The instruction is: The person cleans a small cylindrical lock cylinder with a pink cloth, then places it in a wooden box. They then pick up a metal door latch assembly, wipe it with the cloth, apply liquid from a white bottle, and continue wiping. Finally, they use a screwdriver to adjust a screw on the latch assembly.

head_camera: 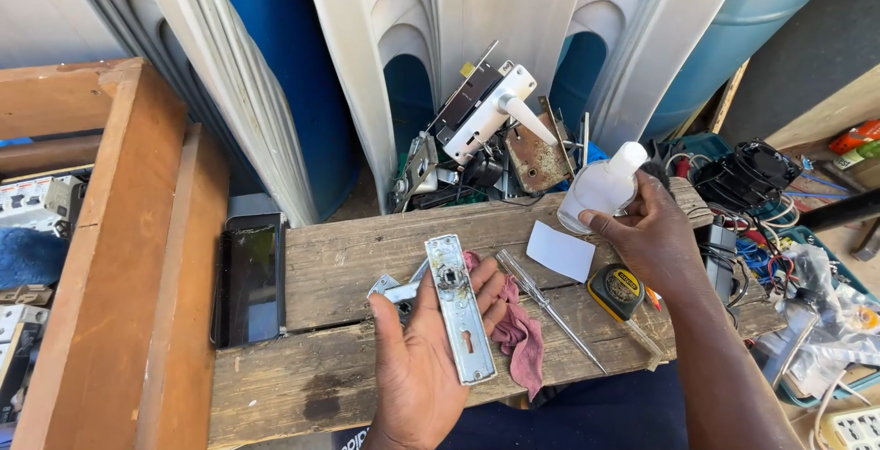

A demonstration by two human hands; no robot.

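Long narrow metal door-handle plate, silvery and worn, round hole near far end, keyhole slot near the near end; lying lengthwise, slightly tilted, over a pink rag, centre of scene. Small white plastic bottle, capped, tipped leftward, raised above the bench's far-right part.

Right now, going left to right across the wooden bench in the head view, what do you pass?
Black phone → left hand holding the metal lock plate → pink rag → screwdriver → tape measure → right hand.
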